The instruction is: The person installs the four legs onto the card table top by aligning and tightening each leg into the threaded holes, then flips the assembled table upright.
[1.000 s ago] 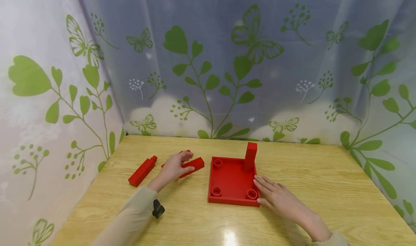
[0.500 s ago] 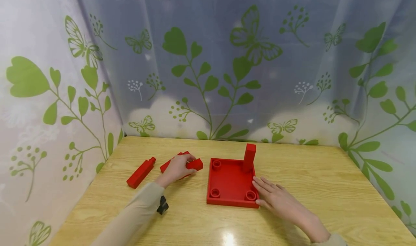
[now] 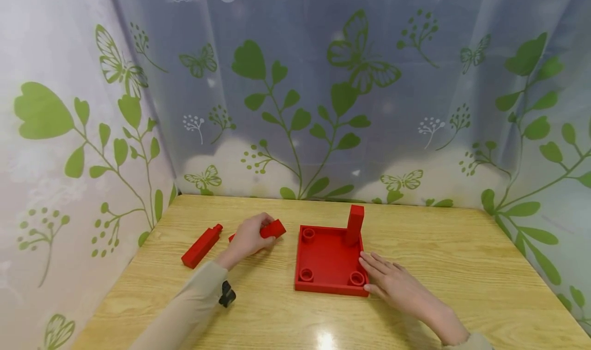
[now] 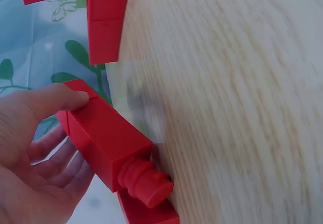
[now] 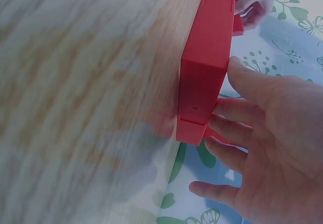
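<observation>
My left hand (image 3: 250,237) grips a red square leg (image 4: 108,135) with a threaded stub at one end, thumb on one side and fingers curled round the other. Beneath it, another red leg (image 4: 146,211) shows partly, mostly hidden by the hand and the held one. To the right lies a red square tray-like base (image 3: 329,257) with raised walls and round sockets in three corners. A red leg (image 3: 355,225) stands upright in its far right corner. My right hand (image 3: 395,283) has its fingers extended, fingertips against the base's right wall.
A third loose red leg (image 3: 201,246) lies at the left of the wooden table (image 3: 277,319), its threaded stub pointing away. Behind the table hangs a curtain (image 3: 295,134) with leaves and butterflies, closing off the back and sides.
My left hand has closed its grip on the right-hand loose leg and shifted it slightly left and up, tilting it. The right hand and the base have stayed in place.
</observation>
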`<act>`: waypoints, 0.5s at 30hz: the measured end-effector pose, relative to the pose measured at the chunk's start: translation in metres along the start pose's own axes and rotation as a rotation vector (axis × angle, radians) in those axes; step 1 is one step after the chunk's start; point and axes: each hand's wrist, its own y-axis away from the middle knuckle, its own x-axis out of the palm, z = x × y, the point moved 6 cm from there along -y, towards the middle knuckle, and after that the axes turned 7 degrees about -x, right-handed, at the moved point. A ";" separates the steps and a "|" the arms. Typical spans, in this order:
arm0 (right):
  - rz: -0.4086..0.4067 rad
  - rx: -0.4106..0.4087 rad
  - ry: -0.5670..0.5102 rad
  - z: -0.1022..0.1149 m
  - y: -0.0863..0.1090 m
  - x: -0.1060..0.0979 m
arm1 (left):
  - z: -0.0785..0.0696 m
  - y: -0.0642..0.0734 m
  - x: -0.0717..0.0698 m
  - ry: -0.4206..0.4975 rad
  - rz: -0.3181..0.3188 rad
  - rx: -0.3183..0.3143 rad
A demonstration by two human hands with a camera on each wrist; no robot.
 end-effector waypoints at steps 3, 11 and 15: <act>-0.002 -0.004 0.004 0.000 0.000 0.000 | -0.004 0.003 -0.007 0.046 -0.039 0.032; -0.005 -0.005 0.007 0.000 0.000 -0.001 | -0.017 0.009 -0.025 0.176 -0.118 0.094; -0.007 -0.007 0.007 0.000 0.000 0.000 | -0.022 0.010 -0.031 0.247 -0.143 0.108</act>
